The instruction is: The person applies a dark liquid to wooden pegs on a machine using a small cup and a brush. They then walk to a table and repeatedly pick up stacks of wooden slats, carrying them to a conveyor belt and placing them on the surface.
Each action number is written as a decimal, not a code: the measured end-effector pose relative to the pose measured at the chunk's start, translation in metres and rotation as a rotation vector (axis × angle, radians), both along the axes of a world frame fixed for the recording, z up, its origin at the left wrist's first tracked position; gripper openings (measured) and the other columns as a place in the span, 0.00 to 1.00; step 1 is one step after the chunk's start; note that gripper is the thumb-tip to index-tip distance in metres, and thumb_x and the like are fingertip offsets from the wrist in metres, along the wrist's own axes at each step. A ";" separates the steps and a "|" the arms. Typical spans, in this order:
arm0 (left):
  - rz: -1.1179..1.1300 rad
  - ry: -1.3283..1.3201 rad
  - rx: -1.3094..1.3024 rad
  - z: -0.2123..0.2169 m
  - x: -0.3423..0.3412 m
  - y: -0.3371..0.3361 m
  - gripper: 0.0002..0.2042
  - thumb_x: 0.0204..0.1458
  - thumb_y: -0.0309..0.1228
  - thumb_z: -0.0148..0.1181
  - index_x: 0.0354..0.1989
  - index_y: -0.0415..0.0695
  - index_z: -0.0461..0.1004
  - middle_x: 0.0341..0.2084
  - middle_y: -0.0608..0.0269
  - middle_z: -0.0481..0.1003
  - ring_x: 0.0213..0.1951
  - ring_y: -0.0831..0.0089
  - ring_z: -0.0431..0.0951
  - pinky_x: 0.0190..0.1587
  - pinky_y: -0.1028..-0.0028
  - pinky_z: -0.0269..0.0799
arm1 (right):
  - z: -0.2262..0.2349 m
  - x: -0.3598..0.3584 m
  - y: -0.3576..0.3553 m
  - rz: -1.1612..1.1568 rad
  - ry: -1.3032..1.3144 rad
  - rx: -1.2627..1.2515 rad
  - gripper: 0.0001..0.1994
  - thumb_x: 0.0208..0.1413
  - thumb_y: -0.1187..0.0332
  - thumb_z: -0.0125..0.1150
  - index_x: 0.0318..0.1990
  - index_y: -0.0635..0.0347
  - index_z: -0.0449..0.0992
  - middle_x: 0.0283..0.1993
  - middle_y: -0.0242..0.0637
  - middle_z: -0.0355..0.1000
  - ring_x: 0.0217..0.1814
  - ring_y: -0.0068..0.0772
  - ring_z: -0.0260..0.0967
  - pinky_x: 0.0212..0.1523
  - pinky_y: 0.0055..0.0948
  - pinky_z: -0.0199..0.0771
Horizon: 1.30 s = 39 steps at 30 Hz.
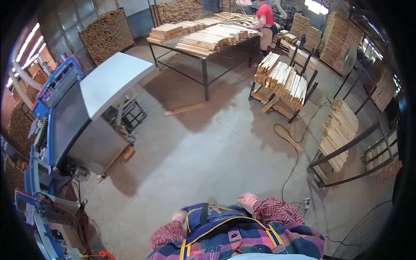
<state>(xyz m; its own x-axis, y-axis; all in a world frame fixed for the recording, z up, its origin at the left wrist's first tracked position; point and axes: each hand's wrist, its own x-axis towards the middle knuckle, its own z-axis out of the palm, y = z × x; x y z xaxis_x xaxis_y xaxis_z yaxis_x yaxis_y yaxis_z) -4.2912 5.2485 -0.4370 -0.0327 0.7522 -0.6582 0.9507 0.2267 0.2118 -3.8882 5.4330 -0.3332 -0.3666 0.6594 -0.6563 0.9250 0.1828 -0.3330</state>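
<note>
A dark-blue cloth apron with yellow edging [216, 214] is at the bottom of the view, over the front of the person's body and between the two hands; its folds hide much of its shape. The left hand [179, 216] is at its left edge, small, blurred and partly covered, so whether its fingers are apart, together or clamped on the cloth I cannot tell. The right hand [248, 200] is just beside the apron's upper right side, its fingers too indistinct to say whether they are spread, closed or gripping anything. Maroon patterned sleeves [277, 211] cover both forearms, and a multicoloured plaid shirt [255, 238] is cut off by the lower edge (a pale strip [273, 257] there shows too little to name). Beyond lies the grey concrete floor [195, 160], where a thin black cable [291, 169] curves. On the left, a blue-framed machine [52, 130] runs off into the dark surround, its working parts hard to make out; a flat white panel [117, 82] hides some of what stands behind it. Farther off, pale wooden boards [221, 37] cover most of a dark metal-legged tabletop [171, 43]. Behind it stands a person in a red top [265, 15], partly blocked by the load and cropped above. Right of these, a black metal rack [308, 89] holds pale wooden strips [281, 80].
</note>
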 end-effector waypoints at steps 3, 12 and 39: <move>-0.193 -0.096 0.333 0.022 -0.050 0.161 0.11 0.58 0.31 0.55 0.46 0.49 0.80 0.41 0.49 0.81 0.46 0.50 0.82 0.47 0.56 0.79 | 0.039 0.005 0.070 -0.150 -0.007 -0.001 0.23 0.56 0.48 0.54 0.53 0.46 0.82 0.52 0.40 0.80 0.54 0.43 0.77 0.54 0.39 0.77; 0.545 -0.434 0.181 0.085 -0.066 0.515 0.22 0.54 0.45 0.62 0.56 0.49 0.78 0.46 0.56 0.82 0.50 0.57 0.80 0.55 0.64 0.72 | -0.025 0.018 0.317 -0.431 0.062 -0.129 0.12 0.56 0.58 0.58 0.45 0.43 0.83 0.38 0.41 0.81 0.36 0.44 0.80 0.36 0.40 0.80; 0.676 -0.518 0.368 0.078 -0.276 1.240 0.21 0.56 0.41 0.63 0.56 0.44 0.78 0.40 0.56 0.83 0.40 0.63 0.81 0.46 0.66 0.75 | 0.083 -0.329 1.174 -0.941 0.794 -0.200 0.22 0.61 0.58 0.63 0.60 0.55 0.77 0.39 0.31 0.79 0.30 0.20 0.70 0.32 0.24 0.75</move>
